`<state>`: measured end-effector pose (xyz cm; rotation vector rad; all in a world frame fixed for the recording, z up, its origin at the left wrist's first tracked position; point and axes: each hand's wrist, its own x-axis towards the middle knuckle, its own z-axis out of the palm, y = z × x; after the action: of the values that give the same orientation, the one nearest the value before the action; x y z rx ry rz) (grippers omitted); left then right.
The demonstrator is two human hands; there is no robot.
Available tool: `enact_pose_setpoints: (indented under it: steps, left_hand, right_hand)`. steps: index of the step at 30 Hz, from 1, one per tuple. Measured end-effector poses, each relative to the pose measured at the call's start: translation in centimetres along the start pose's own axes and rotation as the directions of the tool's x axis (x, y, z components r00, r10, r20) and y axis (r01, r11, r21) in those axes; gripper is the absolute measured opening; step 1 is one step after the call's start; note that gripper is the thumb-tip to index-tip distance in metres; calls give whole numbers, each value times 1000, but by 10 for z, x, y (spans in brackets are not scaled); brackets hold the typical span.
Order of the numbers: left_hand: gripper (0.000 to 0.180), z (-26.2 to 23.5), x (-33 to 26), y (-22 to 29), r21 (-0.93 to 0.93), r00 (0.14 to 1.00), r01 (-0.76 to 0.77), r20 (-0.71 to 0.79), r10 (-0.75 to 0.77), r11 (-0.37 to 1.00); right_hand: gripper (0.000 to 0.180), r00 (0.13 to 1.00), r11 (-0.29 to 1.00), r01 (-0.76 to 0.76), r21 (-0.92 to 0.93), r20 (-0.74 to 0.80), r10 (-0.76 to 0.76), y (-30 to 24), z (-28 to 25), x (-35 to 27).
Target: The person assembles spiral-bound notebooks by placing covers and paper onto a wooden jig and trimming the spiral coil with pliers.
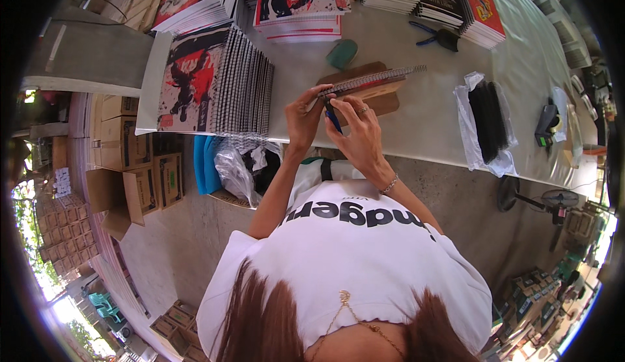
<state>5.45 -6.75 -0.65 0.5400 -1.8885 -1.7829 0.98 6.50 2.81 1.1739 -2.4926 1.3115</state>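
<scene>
A notebook stands on its edge with its spiral coil upward. The coil sticks out past the notebook's right end. My left hand pinches the notebook's left end by the coil. Close beside it, my right hand is closed around a tool with blue handles, held at that same coil end. The tool's jaws are mostly hidden by my fingers. Under the notebook lies a brown board with rounded corners, and a green rounded object sits behind it.
A tall stack of spiral notebooks stands at the left table edge. More notebook stacks line the back. Blue-handled pliers lie at the back right. Black spiral coils rest on plastic wrap, near a tape dispenser.
</scene>
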Motion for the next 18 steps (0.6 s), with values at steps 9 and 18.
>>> enact_pose_setpoints:
  steps: [9, 18]
  left_hand:
    - [25, 1, -5, 0, 236, 985, -147, -56, 164, 961]
    - [27, 5, 0, 21, 257, 985, -155, -32, 168, 954]
  right_hand:
    - [28, 681, -130, -683, 719, 691, 241, 3, -7, 10]
    - [35, 673, 613, -707, 353, 604, 427, 145, -66, -5]
